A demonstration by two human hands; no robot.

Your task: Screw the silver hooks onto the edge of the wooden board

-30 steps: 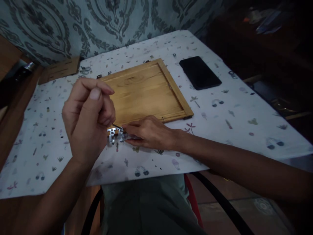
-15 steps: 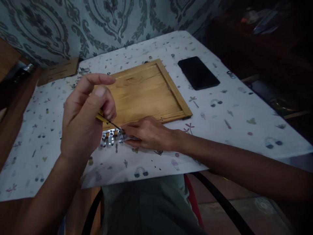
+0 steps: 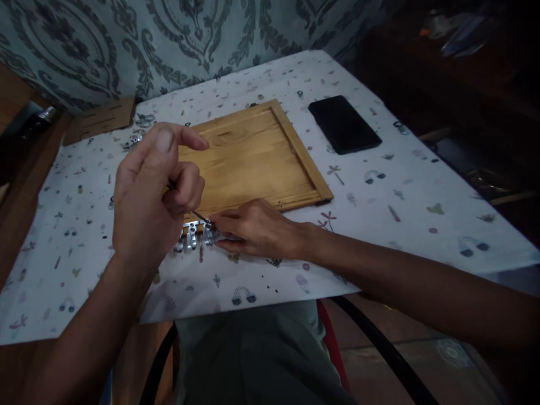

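My left hand (image 3: 149, 199) is curled around a screwdriver (image 3: 199, 216); its yellow handle is mostly hidden by the fingers. The thin dark shaft slants down to the right, its tip at a small silver metal hook beside my right fingertips. Several such metal hooks (image 3: 191, 239) stand in a row along the near edge of a framed wooden board (image 3: 244, 163). My right hand (image 3: 257, 230) lies at that edge, thumb and fingers closed on the rightmost hook, which they partly cover.
A black phone (image 3: 345, 125) lies right of the board on the patterned white tablecloth (image 3: 270, 281). More loose metal pieces (image 3: 137, 138) and a cardboard piece (image 3: 101, 119) are at the back left. The patterned wall (image 3: 189, 39) borders the table's far side.
My left hand has rotated about the screwdriver, its thumb now pointing up and the yellow handle more covered. The right hand keeps its place at the hook.
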